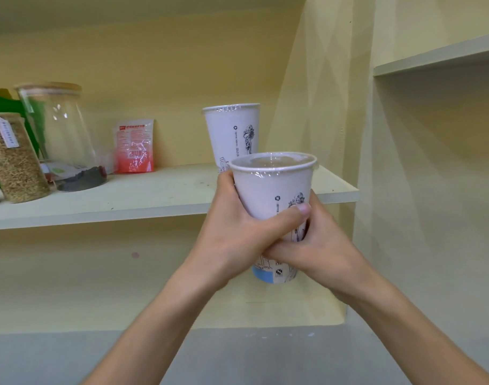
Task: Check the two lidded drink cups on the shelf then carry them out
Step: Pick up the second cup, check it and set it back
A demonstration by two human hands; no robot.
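Pale yellow shelf (160,195) alcove; checking step in hand, first cup lifted.

Near cup (274,190), tapered white paper with printed line art and clear film seal, is held off the shelf front edge, left hand (232,232) and right hand (321,254) both wrapped tight round it. Far cup (232,132) stands on the shelf behind. Glass jars (57,134) and a red pouch (134,147) sit further left. Next likely: free one hand for the far cup.

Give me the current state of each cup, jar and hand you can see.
Near cup: sealed, upright, held off the shelf.
Far cup: sealed, upright on the shelf.
Left hand: gripping near cup.
Right hand: gripping near cup.
Glass jar: lidded, nearly empty.
Grain jar: nearly full.
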